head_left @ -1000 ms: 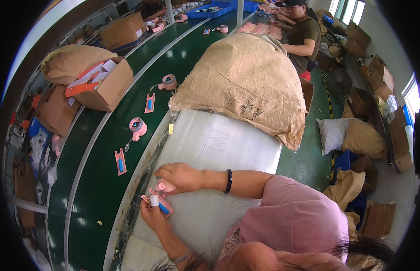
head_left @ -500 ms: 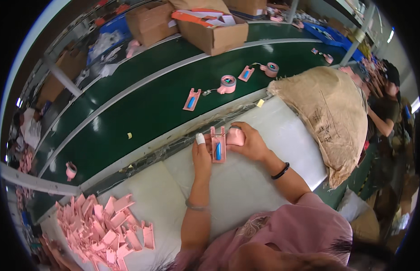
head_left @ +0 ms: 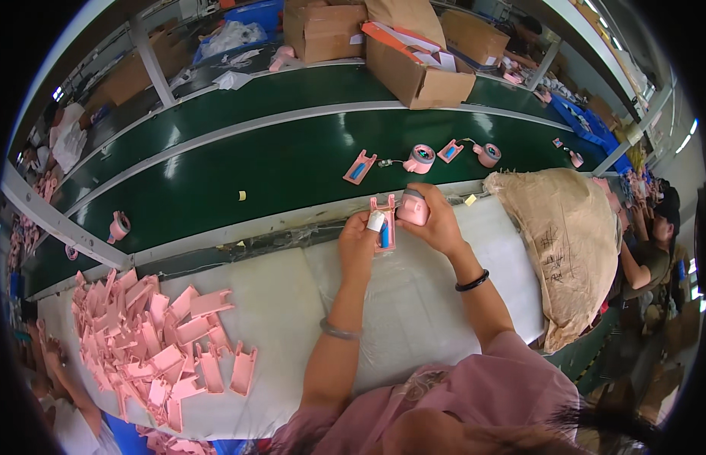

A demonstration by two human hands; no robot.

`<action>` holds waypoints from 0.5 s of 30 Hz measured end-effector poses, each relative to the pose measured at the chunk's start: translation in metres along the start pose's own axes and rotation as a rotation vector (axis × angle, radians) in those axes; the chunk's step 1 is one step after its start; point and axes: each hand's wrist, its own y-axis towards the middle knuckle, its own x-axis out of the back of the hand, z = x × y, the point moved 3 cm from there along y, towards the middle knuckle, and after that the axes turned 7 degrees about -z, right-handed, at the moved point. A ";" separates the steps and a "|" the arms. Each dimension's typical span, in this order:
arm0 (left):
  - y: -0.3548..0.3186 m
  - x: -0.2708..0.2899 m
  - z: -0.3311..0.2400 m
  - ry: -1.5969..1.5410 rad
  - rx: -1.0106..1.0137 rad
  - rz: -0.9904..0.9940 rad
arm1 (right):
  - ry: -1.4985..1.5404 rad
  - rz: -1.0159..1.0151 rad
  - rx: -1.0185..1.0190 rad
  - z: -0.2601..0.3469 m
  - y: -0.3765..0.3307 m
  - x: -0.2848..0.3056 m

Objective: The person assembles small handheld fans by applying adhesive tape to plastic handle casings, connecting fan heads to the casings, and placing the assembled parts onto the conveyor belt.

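Above the bench, hands (head_left: pixel 398 231) gripping pink housing (head_left: pixel 384 224)

head view, looking down (fisheye), near worktable (head_left: pixel 277 303)

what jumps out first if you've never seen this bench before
First the big heap of pink plastic plates on the white bench top at the lower left. At the bench's far edge, the left hand holds one pink plate with a blue part upright while the right hand presses a round pink piece against it. Beyond runs a dark green conveyor belt carrying more pink parts, with a bulging brown sack at the right.
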 end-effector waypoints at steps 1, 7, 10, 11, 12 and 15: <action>0.000 -0.003 0.006 -0.044 0.065 0.025 | -0.005 -0.003 0.014 -0.001 -0.002 0.000; -0.004 -0.007 0.022 -0.003 0.135 -0.038 | -0.022 -0.044 0.049 -0.017 -0.019 -0.003; -0.001 -0.003 0.028 0.026 0.130 -0.036 | -0.051 -0.079 0.012 -0.020 -0.019 -0.004; -0.001 -0.002 0.026 0.028 0.102 0.001 | -0.054 -0.091 0.011 -0.020 -0.020 -0.007; -0.002 -0.002 0.028 0.038 0.112 0.004 | -0.052 -0.095 -0.003 -0.021 -0.020 -0.007; -0.003 -0.002 0.025 0.076 0.058 0.023 | -0.057 -0.103 -0.032 -0.025 -0.020 -0.007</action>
